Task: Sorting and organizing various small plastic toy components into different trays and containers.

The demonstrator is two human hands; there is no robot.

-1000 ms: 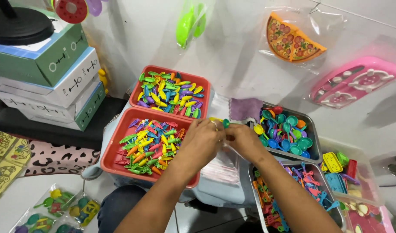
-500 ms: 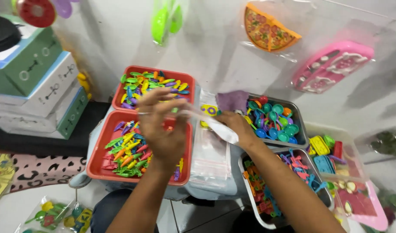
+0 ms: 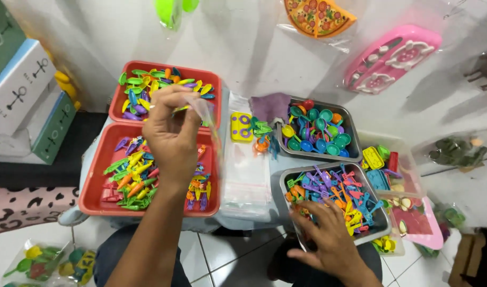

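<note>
My left hand (image 3: 171, 135) is raised over the near red tray (image 3: 89, 197) and pinches the top of a clear plastic bag (image 3: 209, 119) that hangs down from its fingers. My right hand (image 3: 328, 236) reaches into the near metal tray (image 3: 284, 178), its fingers spread over small coloured plastic toy utensils (image 3: 339, 191); whether it grips a piece I cannot tell. A flat stack of clear bags (image 3: 247, 178) lies on the table between the trays. Beside it are a yellow toy plate with purple rings (image 3: 242, 126) and a few loose green and orange pieces (image 3: 262, 135).
A far red tray (image 3: 211, 79) holds coloured toy cutlery. A far metal tray (image 3: 352, 133) holds small coloured bowls. A clear bin (image 3: 413, 175) of mixed toys stands at the right. Boxes (image 3: 26, 90) are stacked at the left. Bagged toy sets hang on the wall (image 3: 392, 58).
My left hand has lifted the clear bag up over the red trays. My right hand has let go near the middle and moved down into the near metal tray.
</note>
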